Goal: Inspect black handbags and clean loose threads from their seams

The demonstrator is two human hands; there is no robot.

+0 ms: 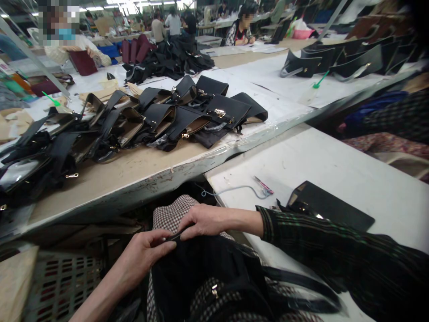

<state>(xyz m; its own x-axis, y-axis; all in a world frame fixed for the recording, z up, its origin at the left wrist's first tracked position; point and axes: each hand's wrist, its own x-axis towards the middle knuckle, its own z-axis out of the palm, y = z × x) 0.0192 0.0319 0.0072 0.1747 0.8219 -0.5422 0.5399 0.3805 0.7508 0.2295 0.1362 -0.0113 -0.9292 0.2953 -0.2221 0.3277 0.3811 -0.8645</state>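
A black handbag lies over my lap on checked cloth, its dark strap reaching out to the right. Along the bag's upper edge, my left hand pinches the black material between thumb and fingers. Close beside it, my right hand grips the same edge, thumb toward me. A small gold-coloured metal fitting shows lower on the bag. What lies directly under the fingertips is partly hidden.
Rows of black bags cover the long table ahead. On the white table at right lie another black bag and a thread snipper with a blue cord. A plastic crate stands lower left. Co-workers sit beyond.
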